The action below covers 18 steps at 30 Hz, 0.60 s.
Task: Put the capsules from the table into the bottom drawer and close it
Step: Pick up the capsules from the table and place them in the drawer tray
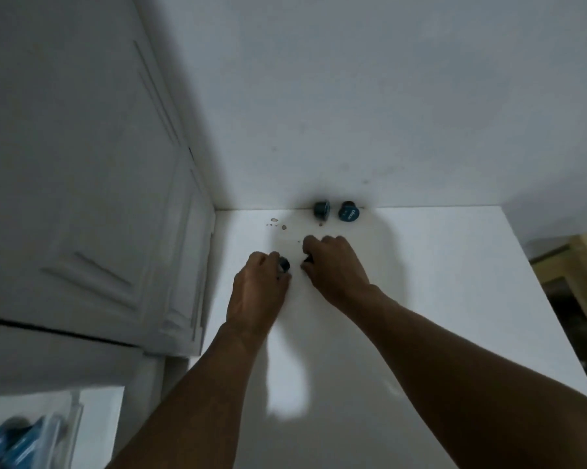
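Two dark blue capsules lie free at the far edge of the table (437, 299), close against the wall (353, 96): the plain capsule (321, 210) on its side, and just to its right the printed capsule (349, 211), tilted so its round foil face with light lettering shows. They sit near each other but apart. A third capsule (284, 264) is pinched in the left hand (258, 286), showing between thumb and curled fingers. The right hand (332, 265) is knuckles-up with its fingers curled under, and they close on a small dark piece (307, 262) that is mostly hidden; I cannot tell for sure that it is a capsule. Both hands hover low over the middle of the tabletop, nearly touching each other, with bare forearms reaching in from the bottom edge.

The tabletop is smooth, white and slightly glossy, and a few brownish stains (278, 223) dot it near the back left corner. The wall behind is plain matte white with faint marks. On the left stands a white cabinet (82, 198) with raised panel mouldings. Below it, at the lower left corner, what looks like an open drawer (92, 418) holds blurred blue shapes. A pale wooden frame (586, 265) stands past the table's right edge.
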Each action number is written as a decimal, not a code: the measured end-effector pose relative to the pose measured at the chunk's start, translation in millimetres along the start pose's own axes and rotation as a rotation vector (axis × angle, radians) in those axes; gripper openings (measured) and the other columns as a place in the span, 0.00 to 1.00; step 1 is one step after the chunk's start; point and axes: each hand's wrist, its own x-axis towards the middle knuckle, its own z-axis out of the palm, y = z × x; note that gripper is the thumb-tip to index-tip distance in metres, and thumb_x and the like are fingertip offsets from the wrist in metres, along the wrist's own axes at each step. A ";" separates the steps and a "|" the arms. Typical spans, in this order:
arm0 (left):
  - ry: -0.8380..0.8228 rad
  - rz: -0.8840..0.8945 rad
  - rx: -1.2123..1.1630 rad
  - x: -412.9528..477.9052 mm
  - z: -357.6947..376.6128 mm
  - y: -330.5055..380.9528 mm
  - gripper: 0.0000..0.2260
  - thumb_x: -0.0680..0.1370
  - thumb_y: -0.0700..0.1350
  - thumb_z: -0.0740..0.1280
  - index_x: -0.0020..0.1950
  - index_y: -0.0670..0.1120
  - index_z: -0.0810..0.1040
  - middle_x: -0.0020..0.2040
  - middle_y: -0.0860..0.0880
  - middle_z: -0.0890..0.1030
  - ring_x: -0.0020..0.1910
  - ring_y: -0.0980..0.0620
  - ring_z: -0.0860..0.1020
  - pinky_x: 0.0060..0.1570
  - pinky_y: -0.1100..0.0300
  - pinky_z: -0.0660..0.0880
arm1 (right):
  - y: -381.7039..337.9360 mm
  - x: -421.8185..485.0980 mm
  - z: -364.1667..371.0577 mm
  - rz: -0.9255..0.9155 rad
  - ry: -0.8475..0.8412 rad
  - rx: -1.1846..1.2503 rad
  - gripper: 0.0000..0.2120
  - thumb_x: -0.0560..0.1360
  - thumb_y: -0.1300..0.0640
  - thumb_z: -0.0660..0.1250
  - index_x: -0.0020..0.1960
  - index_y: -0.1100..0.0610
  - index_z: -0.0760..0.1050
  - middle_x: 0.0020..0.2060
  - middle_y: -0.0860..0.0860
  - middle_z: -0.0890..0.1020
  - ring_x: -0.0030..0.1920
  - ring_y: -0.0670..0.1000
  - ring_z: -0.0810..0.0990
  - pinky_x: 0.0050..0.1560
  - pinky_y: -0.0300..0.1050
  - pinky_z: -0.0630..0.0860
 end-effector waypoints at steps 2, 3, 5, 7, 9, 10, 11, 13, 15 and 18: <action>-0.094 0.002 -0.022 -22.0 -3.9 8.3 0.19 0.80 0.49 0.63 0.69 0.45 0.70 0.62 0.46 0.73 0.57 0.47 0.77 0.54 0.62 0.71 | 1.9 -28.9 -8.5 0.042 -0.064 -0.006 0.12 0.77 0.54 0.65 0.58 0.56 0.71 0.47 0.56 0.78 0.49 0.55 0.75 0.47 0.46 0.75; -0.120 0.023 -0.007 -31.4 -6.4 14.2 0.21 0.80 0.49 0.63 0.71 0.45 0.68 0.63 0.45 0.72 0.57 0.46 0.77 0.55 0.62 0.71 | 2.7 -43.0 -13.8 0.054 -0.081 -0.016 0.11 0.77 0.55 0.65 0.57 0.56 0.71 0.48 0.56 0.78 0.48 0.55 0.75 0.46 0.46 0.74; -0.147 0.087 0.036 -48.5 -12.3 24.2 0.22 0.79 0.48 0.63 0.73 0.44 0.66 0.62 0.45 0.71 0.56 0.47 0.77 0.55 0.62 0.72 | 2.2 -70.1 -26.7 0.095 -0.096 -0.019 0.08 0.77 0.56 0.64 0.54 0.57 0.71 0.48 0.57 0.77 0.47 0.55 0.76 0.43 0.46 0.74; -0.086 0.180 0.075 -82.5 -49.6 57.0 0.21 0.79 0.47 0.63 0.72 0.44 0.67 0.61 0.45 0.72 0.55 0.48 0.77 0.55 0.62 0.74 | -5.7 -113.9 -72.4 0.110 -0.023 -0.040 0.07 0.77 0.57 0.62 0.53 0.58 0.70 0.48 0.57 0.76 0.46 0.57 0.76 0.43 0.47 0.74; -0.039 0.160 0.062 -95.0 -62.6 67.0 0.17 0.77 0.45 0.66 0.65 0.45 0.73 0.58 0.46 0.75 0.52 0.48 0.78 0.50 0.60 0.76 | -9.7 -129.6 -83.9 0.121 0.011 -0.029 0.08 0.76 0.58 0.61 0.54 0.59 0.70 0.48 0.57 0.75 0.47 0.59 0.77 0.45 0.48 0.73; 0.025 0.186 0.082 -104.0 -75.4 73.5 0.15 0.75 0.44 0.69 0.61 0.45 0.75 0.55 0.46 0.76 0.49 0.48 0.78 0.47 0.60 0.76 | -14.0 -139.3 -97.1 0.119 0.017 -0.038 0.08 0.75 0.60 0.60 0.54 0.61 0.71 0.48 0.57 0.75 0.47 0.59 0.77 0.45 0.47 0.72; 0.050 0.207 0.135 -102.4 -77.4 71.7 0.14 0.74 0.44 0.70 0.59 0.45 0.76 0.54 0.47 0.77 0.49 0.49 0.78 0.46 0.60 0.76 | -14.7 -137.9 -98.5 0.129 0.003 -0.045 0.08 0.75 0.61 0.60 0.53 0.61 0.71 0.48 0.57 0.75 0.47 0.59 0.76 0.46 0.47 0.72; 0.045 0.202 0.131 -103.7 -86.2 74.6 0.15 0.77 0.45 0.65 0.63 0.46 0.73 0.57 0.47 0.76 0.54 0.49 0.75 0.51 0.60 0.73 | -24.2 -136.0 -111.2 0.147 0.001 -0.016 0.05 0.74 0.62 0.60 0.49 0.61 0.71 0.49 0.57 0.73 0.46 0.58 0.75 0.44 0.46 0.70; 0.080 0.202 0.114 -120.3 -109.3 88.5 0.18 0.78 0.45 0.64 0.68 0.47 0.71 0.60 0.46 0.74 0.59 0.48 0.72 0.54 0.59 0.72 | -38.6 -148.2 -138.3 0.115 0.054 -0.001 0.02 0.74 0.61 0.60 0.46 0.60 0.69 0.49 0.56 0.73 0.41 0.56 0.72 0.41 0.44 0.67; 0.216 0.230 0.123 -163.8 -151.2 114.6 0.20 0.78 0.43 0.63 0.69 0.47 0.70 0.60 0.46 0.73 0.58 0.48 0.72 0.54 0.55 0.74 | -64.3 -184.3 -178.2 0.003 0.156 -0.008 0.06 0.74 0.61 0.61 0.50 0.59 0.70 0.49 0.54 0.72 0.44 0.56 0.73 0.41 0.43 0.65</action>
